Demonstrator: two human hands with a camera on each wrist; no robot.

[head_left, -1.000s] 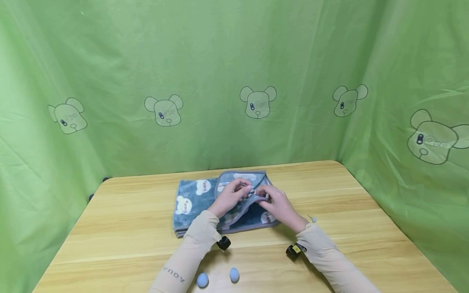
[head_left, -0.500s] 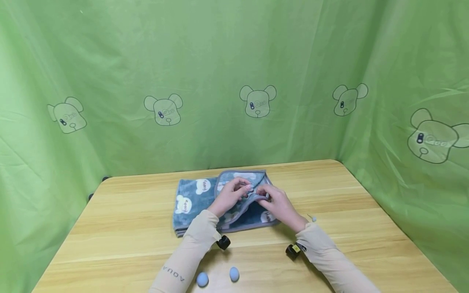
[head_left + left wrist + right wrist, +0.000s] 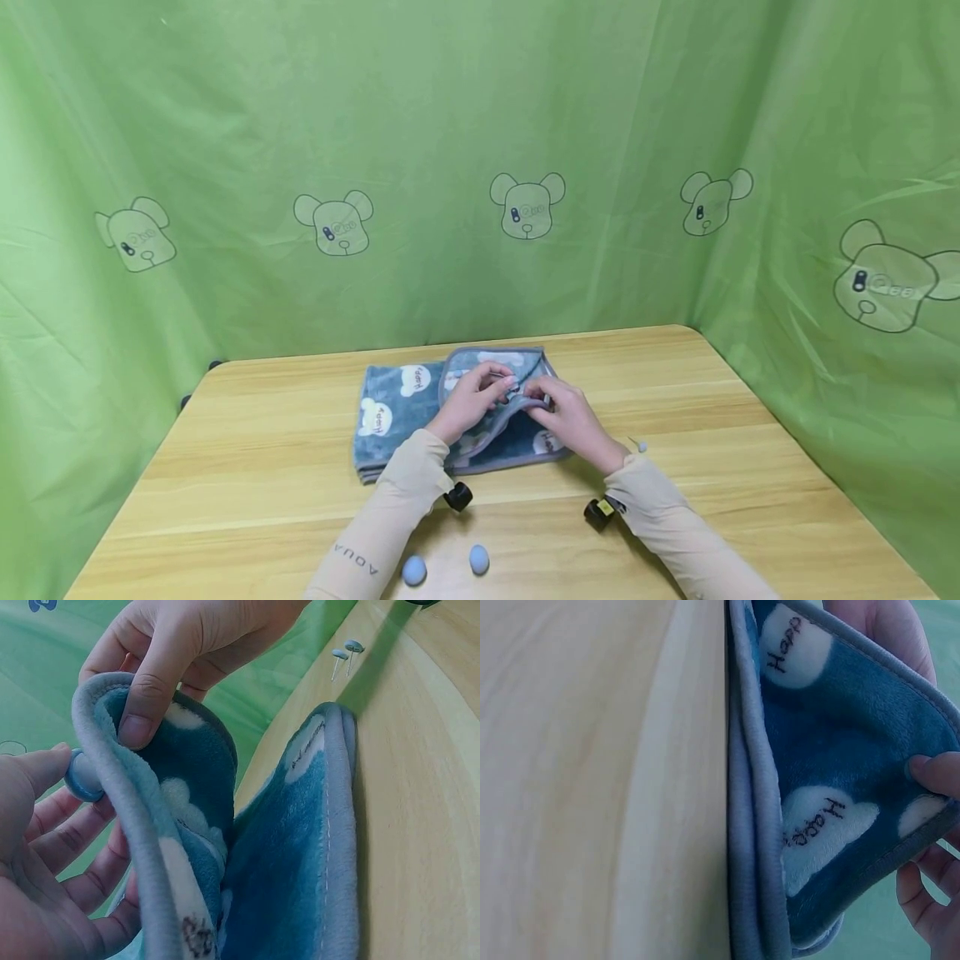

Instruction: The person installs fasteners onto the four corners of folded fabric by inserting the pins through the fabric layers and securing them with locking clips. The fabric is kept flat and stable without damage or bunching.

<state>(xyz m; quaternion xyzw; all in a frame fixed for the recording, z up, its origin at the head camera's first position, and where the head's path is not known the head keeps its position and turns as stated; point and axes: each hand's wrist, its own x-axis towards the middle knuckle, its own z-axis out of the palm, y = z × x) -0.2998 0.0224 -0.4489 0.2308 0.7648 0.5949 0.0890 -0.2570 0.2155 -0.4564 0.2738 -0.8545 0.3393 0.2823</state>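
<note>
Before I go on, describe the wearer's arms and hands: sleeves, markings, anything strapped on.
The left hand and right hand are ungloved. Both arms wear close-fitting cream sleeves; the left one carries dark lettering, "AQUA". A small black device sits at each wrist, the right one with a yellow patch. No cables show.

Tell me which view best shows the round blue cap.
The left wrist view: the round blue cap shows large there, held by the left hand beside the gray blanket edge. In the head view it is too small to make out; the right wrist view misses it.
</note>
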